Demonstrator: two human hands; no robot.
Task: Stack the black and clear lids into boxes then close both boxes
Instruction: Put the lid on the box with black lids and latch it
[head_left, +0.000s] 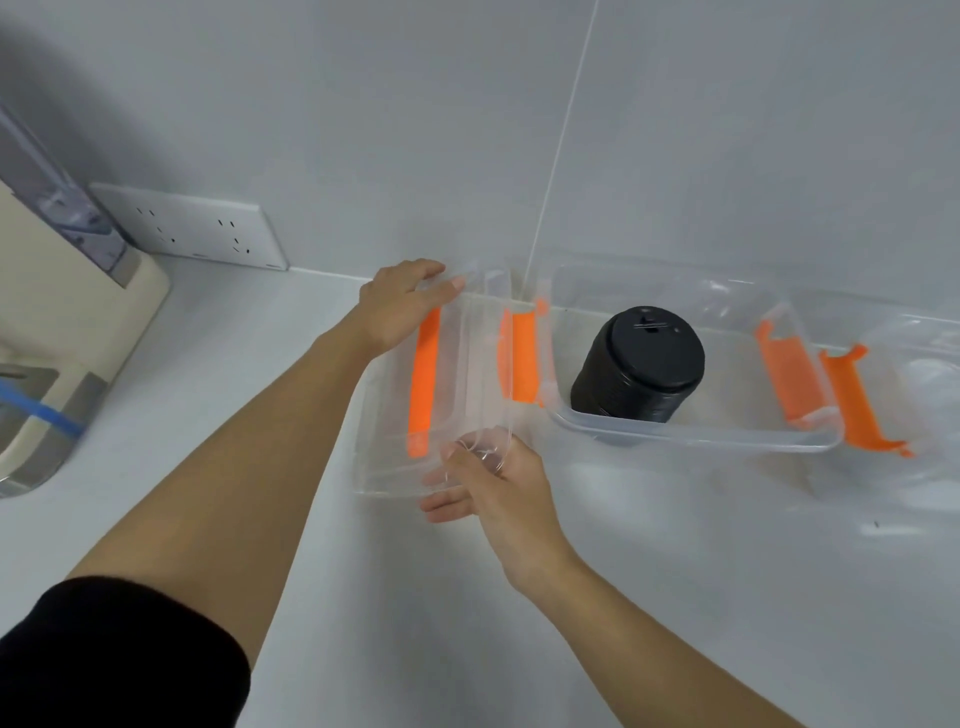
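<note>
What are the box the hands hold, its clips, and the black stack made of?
Held box: clear, glossy, looks like hard plastic; the counter shows through its walls. Clips: opaque orange, smooth, probably plastic too. Stack of black lids: matte black, ribbed edges, likely thin plastic; can't confirm.

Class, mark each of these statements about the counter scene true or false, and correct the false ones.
1. The black lids stand stacked in the right box. True.
2. Both hands are on the left box. True: the left hand grips its far edge, the right hand its near corner.
3. The right box is closed. False: it is open, with its orange clips unlatched.
4. The clips on the boxes are blue. False: they are orange.
5. A wall socket sits left of the boxes. True.
6. The person wears white sleeves. False: the one sleeve in view is black.
</note>
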